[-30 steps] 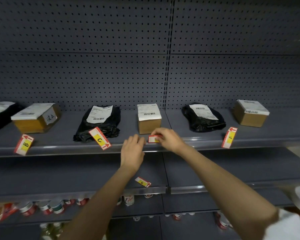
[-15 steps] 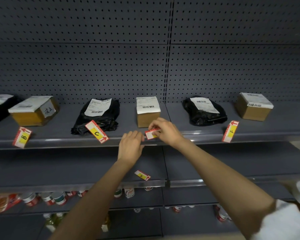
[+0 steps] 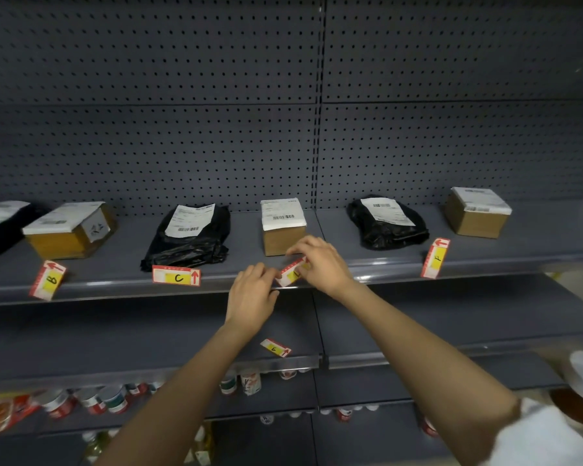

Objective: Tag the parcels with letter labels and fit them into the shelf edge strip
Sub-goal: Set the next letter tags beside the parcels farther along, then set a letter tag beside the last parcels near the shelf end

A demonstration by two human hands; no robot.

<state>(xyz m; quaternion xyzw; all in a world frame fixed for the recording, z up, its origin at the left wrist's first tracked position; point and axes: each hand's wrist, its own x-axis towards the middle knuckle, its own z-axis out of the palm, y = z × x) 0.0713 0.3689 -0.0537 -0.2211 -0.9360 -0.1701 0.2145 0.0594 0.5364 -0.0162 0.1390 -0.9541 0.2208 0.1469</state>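
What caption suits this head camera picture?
Both hands, left hand and right hand, fit a letter label into the shelf edge strip below a parcel.

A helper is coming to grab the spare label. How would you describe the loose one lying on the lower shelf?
Find the parcel shelf, then drop to the lower shelf beneath. The loose label lies flat near its front edge, just below the left hand. Unlike labels B, C and F, it is on the lower level.

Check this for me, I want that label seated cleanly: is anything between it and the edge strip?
Nothing visible. Both hands hold the label tilted right at the shelf edge strip; only their own fingers crowd it.
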